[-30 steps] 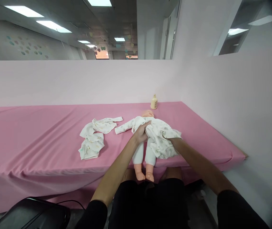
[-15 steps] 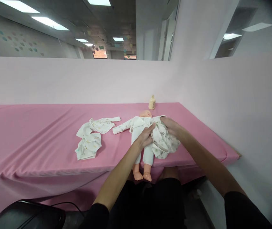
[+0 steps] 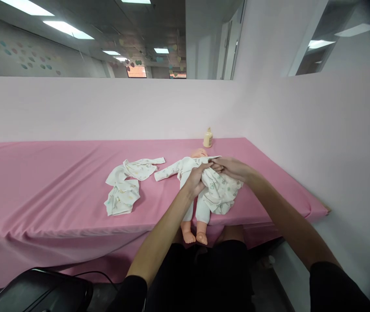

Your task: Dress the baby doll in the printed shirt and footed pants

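A baby doll (image 3: 196, 207) lies on its back on the pink tablecloth (image 3: 58, 173), its bare feet hanging over the near edge. It wears white leggings and a white patterned top (image 3: 219, 193), whose loose side spreads to the doll's right. My left hand (image 3: 196, 178) rests on the doll's chest, fingers curled on the fabric. My right hand (image 3: 232, 168) meets it from the right, pinching the top's edge over the chest. The doll's head (image 3: 199, 153) shows just beyond my hands.
A second crumpled white baby garment (image 3: 126, 185) lies left of the doll. A small cream bottle (image 3: 208, 138) stands at the back by the pink partition. A wall closes the right side. A black chair back (image 3: 38, 292) is at lower left.
My right hand came up from the garment's lower right side to the doll's chest, drawing the fabric across. My left hand stayed on the chest.
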`<control>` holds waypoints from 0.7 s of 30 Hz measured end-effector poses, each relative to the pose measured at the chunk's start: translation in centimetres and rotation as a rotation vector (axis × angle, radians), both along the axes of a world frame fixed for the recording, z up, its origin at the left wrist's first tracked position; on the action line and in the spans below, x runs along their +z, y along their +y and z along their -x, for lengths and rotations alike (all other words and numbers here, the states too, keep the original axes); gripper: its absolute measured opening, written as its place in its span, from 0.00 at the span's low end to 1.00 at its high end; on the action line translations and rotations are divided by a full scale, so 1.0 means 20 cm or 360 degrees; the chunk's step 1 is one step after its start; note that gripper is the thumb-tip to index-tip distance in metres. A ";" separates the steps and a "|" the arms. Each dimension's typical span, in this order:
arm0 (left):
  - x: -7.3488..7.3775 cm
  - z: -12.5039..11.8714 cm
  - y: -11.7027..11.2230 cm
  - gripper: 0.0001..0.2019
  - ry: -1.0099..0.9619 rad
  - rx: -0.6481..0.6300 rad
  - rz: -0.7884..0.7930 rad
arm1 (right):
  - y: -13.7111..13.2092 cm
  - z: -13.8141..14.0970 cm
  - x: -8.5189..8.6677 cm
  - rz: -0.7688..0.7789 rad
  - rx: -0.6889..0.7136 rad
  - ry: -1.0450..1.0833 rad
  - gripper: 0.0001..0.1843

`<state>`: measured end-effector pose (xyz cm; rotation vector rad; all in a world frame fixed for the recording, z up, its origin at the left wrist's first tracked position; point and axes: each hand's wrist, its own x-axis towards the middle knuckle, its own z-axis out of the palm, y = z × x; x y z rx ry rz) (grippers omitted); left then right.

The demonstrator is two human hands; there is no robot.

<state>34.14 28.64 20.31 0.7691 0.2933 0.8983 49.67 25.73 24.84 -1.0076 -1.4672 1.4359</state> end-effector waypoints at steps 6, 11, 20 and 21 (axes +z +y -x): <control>0.28 0.19 0.16 0.02 -0.0114 0.0388 0.0219 | -0.13 -0.12 0.01 -0.0107 -0.0301 0.0015 0.17; 0.54 0.44 0.25 0.07 -0.0317 0.0847 0.0117 | -0.18 -0.04 -0.17 0.0107 -0.0315 -0.0009 0.16; 0.53 0.77 0.26 0.05 -0.0387 0.1391 0.0019 | -0.35 0.40 -0.39 0.0186 -0.0034 -0.0326 0.24; 0.52 0.81 0.27 0.05 -0.0402 0.1447 0.0028 | -0.36 0.42 -0.40 0.0157 -0.0104 -0.0397 0.25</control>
